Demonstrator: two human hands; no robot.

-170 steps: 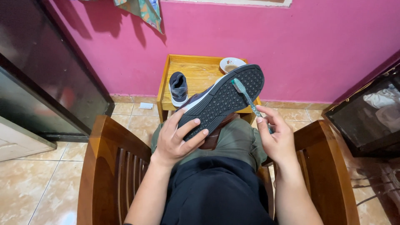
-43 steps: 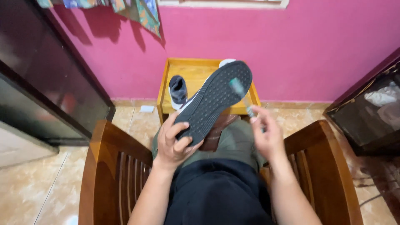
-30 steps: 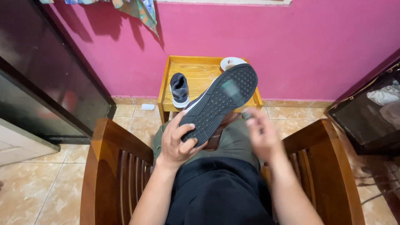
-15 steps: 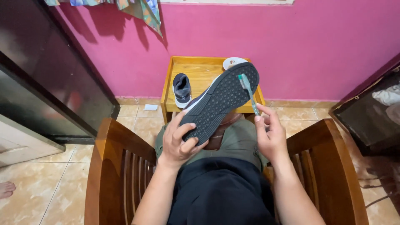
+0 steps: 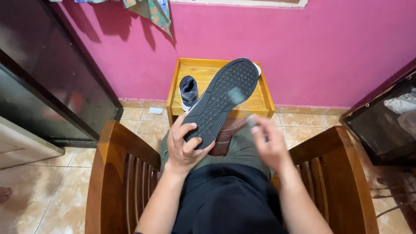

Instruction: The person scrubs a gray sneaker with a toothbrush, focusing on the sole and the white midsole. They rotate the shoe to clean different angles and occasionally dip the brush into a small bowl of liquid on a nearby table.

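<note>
My left hand (image 5: 184, 145) grips the heel of a dark shoe (image 5: 223, 97), held sole-up over my lap. The black studded sole faces me. My right hand (image 5: 268, 143) is blurred with motion and holds a toothbrush (image 5: 238, 97) whose greenish head lies against the middle of the sole. A second dark shoe (image 5: 188, 91) with a white edge stands on the small yellow wooden table (image 5: 264, 97) in front of my knees.
I sit in a wooden armchair with slatted armrests (image 5: 125, 173) on both sides. A pink wall (image 5: 303, 52) rises behind the table. A dark cabinet (image 5: 47, 82) stands at left, another dark unit (image 5: 385, 125) at right. The floor is beige tile (image 5: 47, 190).
My right hand has swept the toothbrush back and forth over the sole, now lower toward the middle. The shoe stays in my left hand. The bowl behind the shoe is now hidden.
</note>
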